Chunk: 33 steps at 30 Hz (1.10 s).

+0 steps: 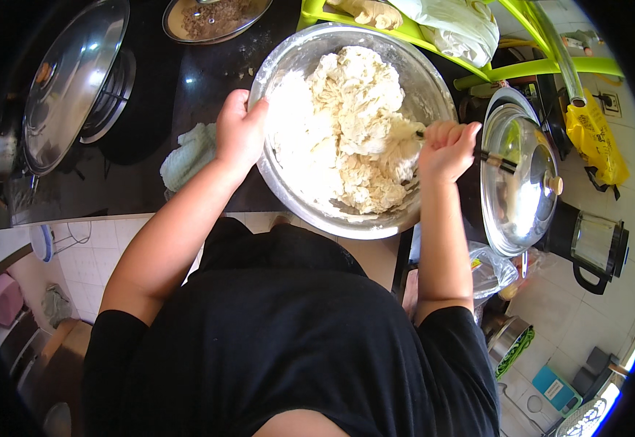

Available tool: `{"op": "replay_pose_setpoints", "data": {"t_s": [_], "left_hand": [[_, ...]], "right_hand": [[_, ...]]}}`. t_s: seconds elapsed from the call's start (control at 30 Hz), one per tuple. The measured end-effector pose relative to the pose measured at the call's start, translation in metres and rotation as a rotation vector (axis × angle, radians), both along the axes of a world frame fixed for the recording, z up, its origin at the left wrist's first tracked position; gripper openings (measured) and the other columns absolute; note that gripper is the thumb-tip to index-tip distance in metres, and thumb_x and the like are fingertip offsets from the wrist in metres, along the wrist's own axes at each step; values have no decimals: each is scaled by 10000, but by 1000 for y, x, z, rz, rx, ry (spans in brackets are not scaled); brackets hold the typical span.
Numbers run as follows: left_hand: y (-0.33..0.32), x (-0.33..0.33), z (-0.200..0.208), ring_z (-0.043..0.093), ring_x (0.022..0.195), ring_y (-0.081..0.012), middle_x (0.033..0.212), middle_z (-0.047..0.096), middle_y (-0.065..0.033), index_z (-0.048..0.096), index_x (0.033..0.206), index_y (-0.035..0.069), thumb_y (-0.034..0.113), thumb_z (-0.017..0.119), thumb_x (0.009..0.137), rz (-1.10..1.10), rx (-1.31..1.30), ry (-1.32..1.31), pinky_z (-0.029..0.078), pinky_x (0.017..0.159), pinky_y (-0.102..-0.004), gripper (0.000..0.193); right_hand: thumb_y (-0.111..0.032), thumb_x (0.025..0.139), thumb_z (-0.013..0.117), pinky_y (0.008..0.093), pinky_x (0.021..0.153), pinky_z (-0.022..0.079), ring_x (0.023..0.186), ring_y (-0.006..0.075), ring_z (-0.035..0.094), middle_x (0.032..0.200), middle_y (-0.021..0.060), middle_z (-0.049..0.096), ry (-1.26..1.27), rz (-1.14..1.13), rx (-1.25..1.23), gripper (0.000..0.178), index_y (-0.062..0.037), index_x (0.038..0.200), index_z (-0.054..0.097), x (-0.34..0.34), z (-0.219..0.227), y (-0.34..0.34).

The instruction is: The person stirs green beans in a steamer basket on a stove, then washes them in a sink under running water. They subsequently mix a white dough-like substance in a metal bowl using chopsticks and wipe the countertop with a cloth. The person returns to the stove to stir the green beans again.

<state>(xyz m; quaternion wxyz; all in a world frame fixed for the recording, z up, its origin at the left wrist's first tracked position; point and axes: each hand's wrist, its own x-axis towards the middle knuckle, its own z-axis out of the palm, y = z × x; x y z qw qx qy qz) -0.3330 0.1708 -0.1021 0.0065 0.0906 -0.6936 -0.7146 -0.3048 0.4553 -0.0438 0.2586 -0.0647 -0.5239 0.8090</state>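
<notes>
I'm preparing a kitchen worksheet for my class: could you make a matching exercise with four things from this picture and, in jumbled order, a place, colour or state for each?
Things:
1. Left hand
2. Right hand
3. Dough
4. Cloth

Descriptions:
A. Closed around dark sticks
B. Pale greenish and crumpled
C. Holding the left rim of the bowl
D. Lumpy and cream-coloured

Pairs: 1-C, 2-A, 3-D, 4-B

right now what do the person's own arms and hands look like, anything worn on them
The left hand and right hand are bare, with no gloves. Both forearms are bare too; no watch or bracelet shows. The plain black shirt has short, loose black sleeves with no markings visible.
</notes>
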Motion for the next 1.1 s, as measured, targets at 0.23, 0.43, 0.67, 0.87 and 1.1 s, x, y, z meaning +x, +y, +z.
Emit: {"op": "replay_pose_setpoints", "data": {"t_s": [0.23, 0.43, 0.67, 0.87, 1.1], "left_hand": [[3, -2, 0, 537, 665, -90, 769, 596, -53, 522, 885, -9, 132, 582, 839, -6, 22, 9, 441, 608, -248, 160], [1, -2, 0, 537, 653, -90, 754, 597, -54, 527, 866, -6, 133, 592, 835, -1, -16, 24, 443, 596, -253, 157], [1, -4, -5, 548, 667, -99, 763, 605, -57, 534, 877, -7, 133, 592, 832, -30, -44, 32, 448, 608, -259, 158], [1, -2, -3, 550, 670, -98, 771, 604, -55, 532, 893, -9, 126, 580, 839, -25, 11, 20, 447, 608, -250, 153], [-1, -4, 1, 550, 661, -99, 763, 602, -60, 529, 879, -16, 130, 584, 837, -67, 42, 19, 448, 599, -256, 161]], "right_hand": [[-427, 916, 417, 298, 446, 151, 427, 129, 174, 437, -19, 201, -200, 367, -123, 533, -131, 504, 252, 45, 22, -80], [-413, 925, 413, 285, 403, 129, 391, 98, 143, 424, -33, 177, -192, 343, -48, 550, -148, 470, 253, 12, 108, -25], [-348, 917, 472, 276, 399, 185, 400, 108, 257, 447, -18, 283, -236, 595, 155, 490, -114, 520, 307, 55, 41, -59], [-365, 911, 490, 268, 392, 150, 393, 91, 192, 455, -33, 240, -63, 255, 130, 507, -130, 526, 260, -10, 38, -9], [-322, 920, 482, 269, 397, 179, 405, 99, 227, 458, -19, 263, -21, -42, 170, 493, -118, 533, 255, -37, 16, 12]]}}
